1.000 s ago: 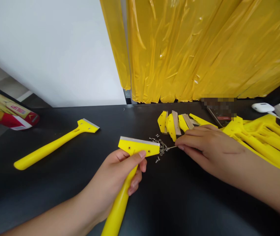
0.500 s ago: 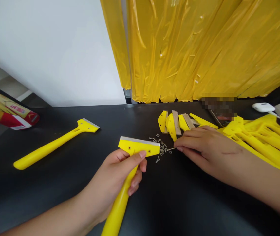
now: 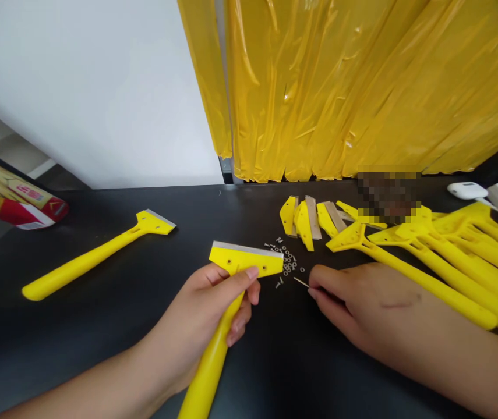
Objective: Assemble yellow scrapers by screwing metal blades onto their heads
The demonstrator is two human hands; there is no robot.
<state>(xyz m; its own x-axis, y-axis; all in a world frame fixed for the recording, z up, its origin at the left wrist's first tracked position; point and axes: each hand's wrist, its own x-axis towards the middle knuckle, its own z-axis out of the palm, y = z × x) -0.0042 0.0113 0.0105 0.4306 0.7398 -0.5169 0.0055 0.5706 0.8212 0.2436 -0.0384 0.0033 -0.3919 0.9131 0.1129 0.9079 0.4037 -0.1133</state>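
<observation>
My left hand (image 3: 220, 297) is closed around the neck of a yellow scraper (image 3: 240, 260), thumb on its head. The scraper tilts up, with a metal blade along the far edge and two holes in the head. Just right of the blade's end lies a loose pile of small screws and nuts (image 3: 286, 265) on the black table. My right hand (image 3: 353, 297) is to the right of the pile, pinching a thin stick (image 3: 301, 282) whose tip points at the pile without touching it. The rest of the stick is hidden by the fingers.
Another yellow scraper (image 3: 100, 253) lies at left. Several yellow plates (image 3: 303, 227) with brown-wrapped blades sit behind the pile. Several yellow scraper handles (image 3: 432, 279) lie at right, near a white earphone case (image 3: 467, 190). A food packet (image 3: 17, 198) stands at far left.
My right hand has moved toward me and slightly left, drawing the thin stick back from the screws and nuts. My left hand and the scraper stay almost still.
</observation>
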